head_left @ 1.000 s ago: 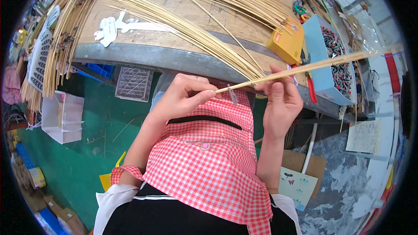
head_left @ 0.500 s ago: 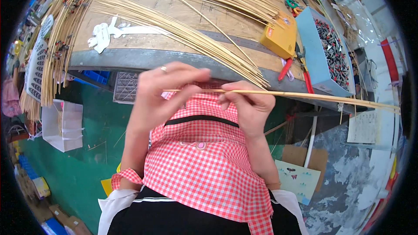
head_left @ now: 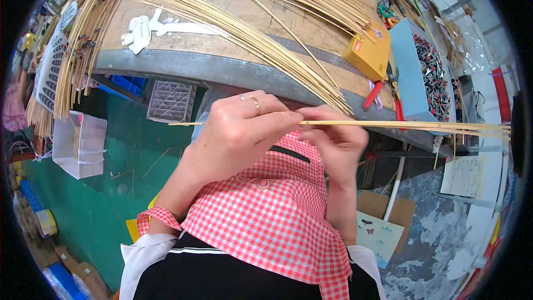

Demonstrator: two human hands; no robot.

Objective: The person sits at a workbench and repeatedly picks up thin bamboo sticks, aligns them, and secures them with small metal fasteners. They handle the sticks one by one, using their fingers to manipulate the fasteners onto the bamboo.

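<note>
The bamboo strip (head_left: 355,125) lies level in front of the chest, just below the counter (head_left: 222,69) edge. The left hand (head_left: 236,133) closes its grip on it near the left end; the right hand (head_left: 336,141) pinches it just beside. This looks like working the strip between the fingers; the next move needs steady sliding. The long free end reaches right, near the blue box (head_left: 411,72).

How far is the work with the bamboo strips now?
Done: nothing finished can be told apart; many strips lie fanned on the bench. In hand: the left hand and right hand both pinch one thin strip, held level over the red checked apron, its long end running to the right. Left: the fanned strips look untouched.
</note>
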